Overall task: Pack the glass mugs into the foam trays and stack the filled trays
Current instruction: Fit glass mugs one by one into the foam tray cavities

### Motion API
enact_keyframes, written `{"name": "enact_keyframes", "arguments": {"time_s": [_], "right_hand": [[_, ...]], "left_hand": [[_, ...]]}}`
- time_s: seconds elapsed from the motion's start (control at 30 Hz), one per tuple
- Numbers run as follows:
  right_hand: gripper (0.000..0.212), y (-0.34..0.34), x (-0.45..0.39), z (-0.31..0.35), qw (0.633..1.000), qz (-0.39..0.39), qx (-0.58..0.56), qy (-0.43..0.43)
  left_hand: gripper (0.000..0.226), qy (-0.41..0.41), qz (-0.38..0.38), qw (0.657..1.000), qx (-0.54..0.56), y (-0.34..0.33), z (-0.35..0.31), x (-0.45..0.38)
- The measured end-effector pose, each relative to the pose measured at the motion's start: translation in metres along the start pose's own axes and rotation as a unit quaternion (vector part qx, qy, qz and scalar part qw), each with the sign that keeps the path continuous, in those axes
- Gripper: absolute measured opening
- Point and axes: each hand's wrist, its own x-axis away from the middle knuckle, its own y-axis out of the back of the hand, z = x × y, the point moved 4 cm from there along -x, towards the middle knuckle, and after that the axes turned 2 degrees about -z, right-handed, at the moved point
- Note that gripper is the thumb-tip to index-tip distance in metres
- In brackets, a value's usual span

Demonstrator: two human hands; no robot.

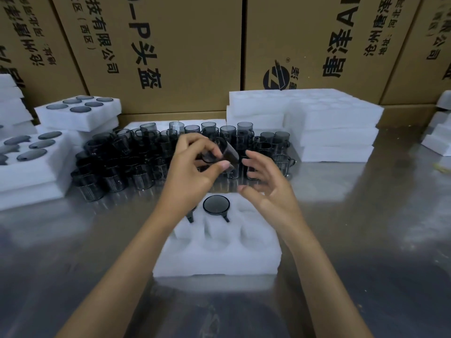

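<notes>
A white foam tray lies on the metal table in front of me. One smoky glass mug sits in its far middle hole, and another mug's handle shows under my left wrist. My left hand holds a tilted smoky mug above the tray's far edge. My right hand hovers just right of that mug with fingers spread, holding nothing. A crowd of several loose mugs stands behind the tray.
Filled foam trays are stacked at the left, with another filled stack nearer me. A pile of foam trays rises at the back right. Cardboard boxes wall off the rear. More foam sits at the far right.
</notes>
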Motion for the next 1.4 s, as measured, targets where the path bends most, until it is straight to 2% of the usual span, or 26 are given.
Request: {"name": "enact_keyframes", "arguments": {"time_s": [0.1, 0.23, 0.37, 0.47, 0.53, 0.67, 0.8, 0.87, 0.97, 1.07, 1.23, 1.4], "right_hand": [[0.063, -0.008, 0.004, 0.007, 0.999, -0.01, 0.004, 0.048], [0.064, -0.009, 0.004, 0.006, 0.997, -0.032, -0.006, 0.063], [0.055, -0.002, 0.001, 0.001, 0.996, -0.052, -0.078, 0.006], [0.053, 0.003, -0.001, -0.002, 0.992, -0.038, -0.119, -0.027], [0.058, 0.006, -0.002, -0.003, 0.993, -0.016, -0.105, -0.048], [0.069, 0.011, -0.002, -0.013, 0.988, 0.046, -0.111, -0.095], [0.049, 0.016, -0.004, -0.02, 0.977, 0.054, -0.15, -0.144], [0.047, 0.02, -0.005, -0.02, 0.975, 0.059, -0.148, -0.154], [0.041, 0.026, -0.002, -0.019, 0.983, 0.054, -0.085, -0.156], [0.023, 0.028, -0.002, -0.021, 0.987, 0.025, -0.013, -0.157], [0.021, 0.031, -0.003, -0.03, 0.986, -0.026, 0.033, -0.159], [0.021, 0.034, -0.004, -0.033, 0.988, -0.041, 0.03, -0.148]], "left_hand": [[0.037, 0.072, -0.065, 0.995, 0.025, -0.016, -0.015, 0.017], [0.063, 0.115, -0.067, 0.99, 0.042, -0.033, -0.019, 0.03], [0.049, 0.121, -0.019, 0.987, 0.105, -0.037, -0.017, 0.033], [0.025, 0.098, -0.027, 0.991, 0.082, -0.028, -0.013, 0.032], [0.025, 0.078, -0.021, 0.995, 0.065, -0.023, -0.01, 0.032], [0.05, 0.073, 0.098, 0.989, 0.086, -0.019, -0.005, 0.034], [0.065, 0.046, 0.232, 0.961, 0.143, -0.022, -0.006, 0.039], [0.06, 0.047, 0.235, 0.959, 0.152, -0.025, -0.005, 0.04], [0.07, 0.071, 0.171, 0.979, 0.089, -0.029, 0.003, 0.04], [0.083, 0.064, 0.146, 0.987, 0.014, -0.037, 0.01, 0.042], [0.073, 0.066, 0.139, 0.985, -0.081, -0.049, 0.016, 0.043], [0.068, 0.055, 0.14, 0.98, -0.128, -0.052, 0.015, 0.044]]}}
